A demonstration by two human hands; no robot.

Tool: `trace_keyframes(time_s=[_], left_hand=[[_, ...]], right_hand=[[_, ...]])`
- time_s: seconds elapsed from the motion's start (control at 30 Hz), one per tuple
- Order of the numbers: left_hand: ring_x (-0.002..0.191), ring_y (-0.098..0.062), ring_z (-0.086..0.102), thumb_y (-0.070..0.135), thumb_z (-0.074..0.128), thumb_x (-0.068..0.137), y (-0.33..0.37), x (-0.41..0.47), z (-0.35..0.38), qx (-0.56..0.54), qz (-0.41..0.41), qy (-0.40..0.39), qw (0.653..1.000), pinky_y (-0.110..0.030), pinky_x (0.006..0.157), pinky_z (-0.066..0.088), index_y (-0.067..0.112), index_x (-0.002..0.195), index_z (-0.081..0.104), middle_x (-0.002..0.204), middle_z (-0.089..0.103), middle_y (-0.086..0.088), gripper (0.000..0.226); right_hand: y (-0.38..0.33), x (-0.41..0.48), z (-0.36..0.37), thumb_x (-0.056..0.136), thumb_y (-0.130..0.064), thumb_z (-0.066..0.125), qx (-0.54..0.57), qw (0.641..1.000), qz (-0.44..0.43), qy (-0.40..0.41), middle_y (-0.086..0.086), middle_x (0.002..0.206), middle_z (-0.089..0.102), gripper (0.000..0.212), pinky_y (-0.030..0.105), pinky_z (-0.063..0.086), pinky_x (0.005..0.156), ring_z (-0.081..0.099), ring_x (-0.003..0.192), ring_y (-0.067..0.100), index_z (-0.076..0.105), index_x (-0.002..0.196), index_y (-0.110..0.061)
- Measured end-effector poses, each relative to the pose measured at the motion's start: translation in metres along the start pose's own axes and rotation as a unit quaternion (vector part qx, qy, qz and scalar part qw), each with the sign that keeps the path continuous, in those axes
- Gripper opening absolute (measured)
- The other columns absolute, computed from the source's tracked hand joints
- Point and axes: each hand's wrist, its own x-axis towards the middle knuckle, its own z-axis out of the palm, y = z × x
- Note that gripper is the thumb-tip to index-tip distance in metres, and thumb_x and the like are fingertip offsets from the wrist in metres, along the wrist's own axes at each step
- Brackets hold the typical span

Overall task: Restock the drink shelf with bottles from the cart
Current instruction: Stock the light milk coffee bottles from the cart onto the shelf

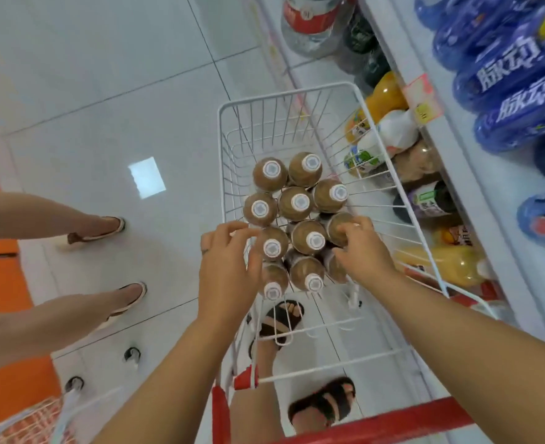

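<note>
Head cam looking down into the cart (pixel 229 149): right hand (pixel 362 248) has its fingers curled around a brown bottle (pixel 336 229) at the right edge of the bunch, thumb on the near side. Left hand (pixel 229 270) hovers with fingers loosely bent and a bit spread, fingertips (pixel 245 230) just beside another bottle's cap (pixel 271 248). The shelf (pixel 476 200) sits right of the cart.

Open from above, the wire cart (pixel 296 100) has a bare far half, while brown bottles (pixel 300 203) pack the near half cap to cap with barely a gap. The drink shelf (pixel 450 174) crowds the right wall; tiled floor (pixel 104 91) lies free left.
</note>
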Motion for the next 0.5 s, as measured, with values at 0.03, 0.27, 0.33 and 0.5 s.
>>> trace_keyframes(time_s=[0.03,0.27,0.33,0.5], left_hand=[[0.111,-0.019,0.036,0.015,0.054,0.088,-0.002,0.003,0.003,-0.002,-0.002,0.01,1.0,-0.013,0.083,0.022,0.021,0.109,0.064,0.114,0.052,0.004,0.024],[0.11,-0.021,0.036,0.017,0.054,0.089,0.002,0.009,0.006,0.031,-0.031,0.01,0.999,-0.023,0.077,0.031,0.02,0.111,0.063,0.115,0.054,0.001,0.025],[0.112,-0.023,0.037,0.022,0.053,0.089,0.01,0.01,0.001,0.062,-0.047,-0.018,0.997,-0.032,0.086,0.035,0.022,0.115,0.061,0.119,0.054,-0.001,0.027],[0.12,-0.023,0.043,0.024,0.055,0.088,0.08,0.003,-0.029,0.042,0.023,-0.084,0.995,-0.037,0.105,0.023,0.026,0.122,0.056,0.127,0.051,0.001,0.034]], right_hand=[[0.002,0.006,0.006,0.082,-0.012,0.06,-0.002,1.0,0.008,0.016,0.006,0.124,0.04,0.028,0.041,0.047,0.083,0.055,0.1,0.035,0.057,0.109,-0.016],[0.013,0.014,-0.001,0.082,0.001,0.054,0.05,0.998,-0.003,0.049,0.006,0.104,0.041,0.022,0.03,0.043,0.075,0.055,0.089,0.032,0.064,0.088,-0.017],[0.005,-0.002,-0.023,0.08,0.0,0.057,0.078,0.996,-0.006,0.048,0.005,0.101,0.039,0.025,0.028,0.042,0.075,0.055,0.089,0.031,0.062,0.08,-0.025],[-0.013,-0.075,-0.122,0.073,-0.005,0.064,0.18,0.978,-0.057,0.087,-0.001,0.092,0.047,0.025,0.021,0.042,0.076,0.052,0.079,0.011,0.067,0.082,-0.028]])
